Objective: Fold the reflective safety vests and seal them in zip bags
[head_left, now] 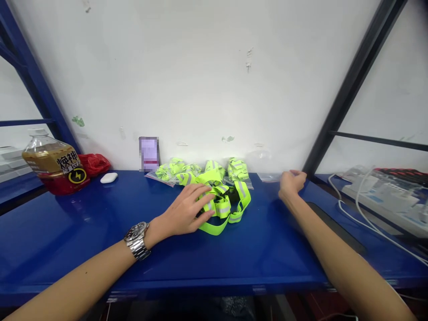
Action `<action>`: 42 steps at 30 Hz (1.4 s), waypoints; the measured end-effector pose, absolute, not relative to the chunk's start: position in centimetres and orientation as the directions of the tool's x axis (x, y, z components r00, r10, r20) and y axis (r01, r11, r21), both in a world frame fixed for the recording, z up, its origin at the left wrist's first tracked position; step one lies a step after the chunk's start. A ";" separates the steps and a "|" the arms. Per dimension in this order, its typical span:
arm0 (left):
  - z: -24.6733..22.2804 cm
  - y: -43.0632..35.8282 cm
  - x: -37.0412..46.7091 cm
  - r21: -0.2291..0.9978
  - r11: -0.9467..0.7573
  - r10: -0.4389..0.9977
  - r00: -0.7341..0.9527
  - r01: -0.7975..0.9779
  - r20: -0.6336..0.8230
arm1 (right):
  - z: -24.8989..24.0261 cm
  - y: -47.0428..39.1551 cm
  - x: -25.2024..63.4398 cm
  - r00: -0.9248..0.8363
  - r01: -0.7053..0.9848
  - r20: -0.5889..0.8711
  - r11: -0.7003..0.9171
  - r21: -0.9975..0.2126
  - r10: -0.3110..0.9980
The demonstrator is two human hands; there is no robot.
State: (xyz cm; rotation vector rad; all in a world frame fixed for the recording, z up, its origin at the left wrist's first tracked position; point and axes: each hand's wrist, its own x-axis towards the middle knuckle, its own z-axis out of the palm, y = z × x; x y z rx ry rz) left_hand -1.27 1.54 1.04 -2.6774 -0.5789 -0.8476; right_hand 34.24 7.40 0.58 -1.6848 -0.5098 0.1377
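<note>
A loose bundle of fluorescent yellow-green webbing straps with silver bands (224, 208) is noted midway between the front and back edges of the glossy blue bench (261, 254). Its left side is touched by the left hand (189, 208), fingers spread, unclenched. The right hand (292, 183) is held with curled fingers near the back edge, beside a flat clear plastic bag (268, 177); whether anything is gripped cannot be told.

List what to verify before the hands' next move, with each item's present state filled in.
1. Left hand at the loose reflective straps: ok, fingers over them.
2. Loose straps neatly folded: not ok, loops sprawl on the blue table.
3. Right hand beside the clear plastic near the wall: ok.
4. Right fingers gripping that plastic: cannot tell.
5. Bottle away from both hands: ok, far left.
</note>
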 end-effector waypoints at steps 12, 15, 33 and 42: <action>1.9 0.8 -1.3 -0.174 -0.820 0.447 0.799 0.546 0.402 | 1.3 5.7 30.2 0.435 0.895 0.646 -0.218 -0.390 0.627; 2.4 1.1 -1.6 -0.165 -0.806 0.479 0.791 0.568 0.380 | 1.6 5.4 28.5 0.340 0.940 0.657 -0.226 -0.254 0.673; 3.4 5.4 -6.2 -0.151 -0.692 0.646 0.699 0.706 0.306 | 3.4 5.1 34.6 0.553 0.826 0.159 -0.512 -0.237 0.818; 5.5 2.8 -2.1 -0.118 -0.790 0.494 0.739 0.602 0.458 | 3.6 4.8 30.7 0.144 0.971 0.464 -0.035 -0.235 0.874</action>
